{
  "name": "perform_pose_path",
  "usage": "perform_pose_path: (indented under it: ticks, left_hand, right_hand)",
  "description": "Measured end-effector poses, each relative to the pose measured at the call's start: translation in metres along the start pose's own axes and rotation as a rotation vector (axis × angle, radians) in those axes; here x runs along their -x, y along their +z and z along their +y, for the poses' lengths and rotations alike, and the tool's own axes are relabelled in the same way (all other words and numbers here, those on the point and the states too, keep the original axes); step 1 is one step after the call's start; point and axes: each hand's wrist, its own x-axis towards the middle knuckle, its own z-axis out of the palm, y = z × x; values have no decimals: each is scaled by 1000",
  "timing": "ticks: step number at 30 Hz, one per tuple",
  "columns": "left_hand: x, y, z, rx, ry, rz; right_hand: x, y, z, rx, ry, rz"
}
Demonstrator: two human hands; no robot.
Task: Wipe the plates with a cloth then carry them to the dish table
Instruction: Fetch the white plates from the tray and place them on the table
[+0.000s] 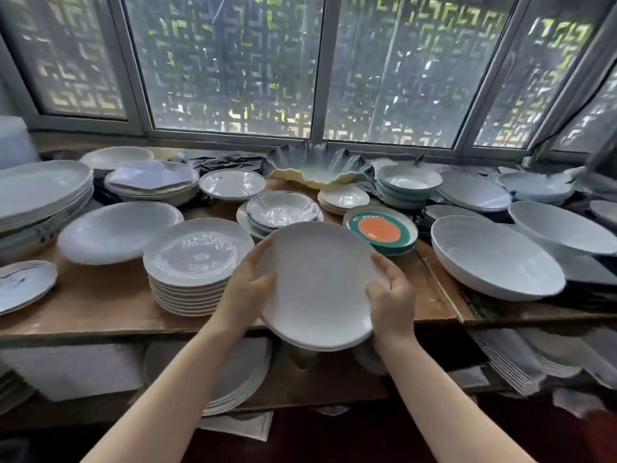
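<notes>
The left hand (248,289) grips the left rim of a small stack of white plates (320,282), thumb lying on the top face and fingers curled under. The right hand (390,292) grips the right rim the same way, thumb over the edge. At least two plates show in the layered rim at the bottom. The stack is tilted, its far edge raised, and it hangs over the near edge of the worktop (110,305), partly past it, touching nothing else that can be seen.

No cloth is visible, so this looks like the carrying and setting-down step. If this worktop is the dish table, the likely home is the tall stack of matching white plates (197,262), just left of the held ones, near the front edge.

To do it well, the stack should be levelled first so the upper plate cannot slide off the lower. It should then be lifted above the tall pile and lowered squarely, rims aligned, with the fingers underneath drawn out only at the last moment. The teal plate with an orange centre (380,230) sits just beyond the right hand, and a patterned bowl (282,208) lies beyond the far rim, so a swing to the left should stay high and clear of both.
</notes>
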Motion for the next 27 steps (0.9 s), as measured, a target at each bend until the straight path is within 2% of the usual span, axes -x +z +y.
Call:
perform_pose_path:
  ticks: [6,15,27]
  left_hand:
    - [-80,31,-36,-73,-92,-27]
    - [-154,81,-92,-102,-297,71]
    - [-183,87,-127,-201,-482,97]
  right_hand:
    - [-84,5,46,78,92,11]
    - [-196,11,127,178,248,-128]
    - [-225,24,163,253,384,-167]
